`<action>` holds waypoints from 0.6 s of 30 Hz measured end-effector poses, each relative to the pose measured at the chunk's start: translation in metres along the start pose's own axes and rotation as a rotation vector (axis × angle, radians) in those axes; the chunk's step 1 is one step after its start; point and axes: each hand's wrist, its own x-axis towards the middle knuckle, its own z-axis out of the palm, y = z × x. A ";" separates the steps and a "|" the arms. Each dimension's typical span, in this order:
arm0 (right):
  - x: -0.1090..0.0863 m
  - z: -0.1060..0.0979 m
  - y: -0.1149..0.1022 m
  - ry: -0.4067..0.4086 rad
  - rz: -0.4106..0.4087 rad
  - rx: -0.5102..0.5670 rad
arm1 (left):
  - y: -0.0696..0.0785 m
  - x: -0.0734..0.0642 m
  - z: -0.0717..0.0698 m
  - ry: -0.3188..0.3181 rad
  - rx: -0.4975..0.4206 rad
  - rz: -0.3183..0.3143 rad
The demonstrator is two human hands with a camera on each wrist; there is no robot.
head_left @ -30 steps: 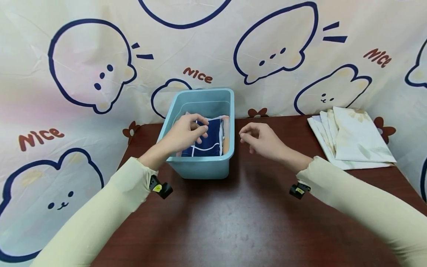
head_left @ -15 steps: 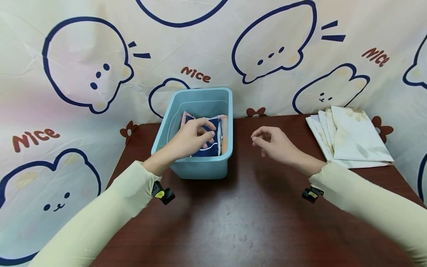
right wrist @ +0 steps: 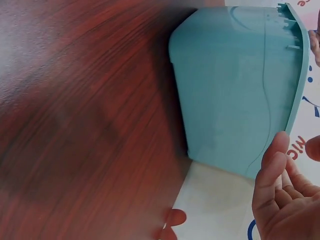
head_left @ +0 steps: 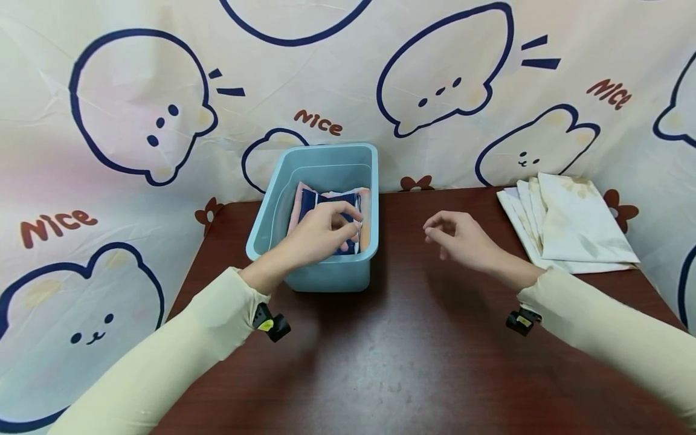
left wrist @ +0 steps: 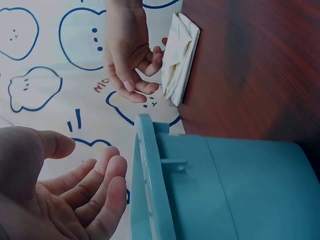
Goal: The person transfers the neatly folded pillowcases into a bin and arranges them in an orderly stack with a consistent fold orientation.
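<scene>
A light blue plastic bin (head_left: 326, 275) stands on the dark wooden table, with folded cloths inside. On top of them lies a navy blue cloth (head_left: 309, 202) with white lines; pink and peach fabric shows at its edges. Over the bin hovers my left hand (head_left: 322, 232), fingers loosely bent, with nothing in its grasp; it hides part of the cloths. To the right of the bin, my right hand (head_left: 462, 238) hangs above the table with loosely curved fingers and holds nothing. In the left wrist view the left hand (left wrist: 75, 195) is beside the bin's rim (left wrist: 150, 175).
Several folded white cloths (head_left: 584, 229) are stacked at the table's right back edge. A curtain (head_left: 446, 157) printed with cartoon outlines hangs behind and on both sides of the table (head_left: 380, 362). Each wrist carries a small black camera.
My right hand has moved right, away from the bin. The left hand has shifted slightly right and nearer over the bin, uncovering more of the navy cloth's far left part.
</scene>
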 end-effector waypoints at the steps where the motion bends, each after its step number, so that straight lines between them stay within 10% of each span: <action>1: -0.001 -0.001 0.002 -0.001 0.004 0.000 | 0.000 0.000 0.001 -0.004 -0.004 0.005; 18: -0.011 -0.006 0.025 -0.013 0.030 -0.016 | 0.011 -0.001 0.014 -0.052 -0.090 0.044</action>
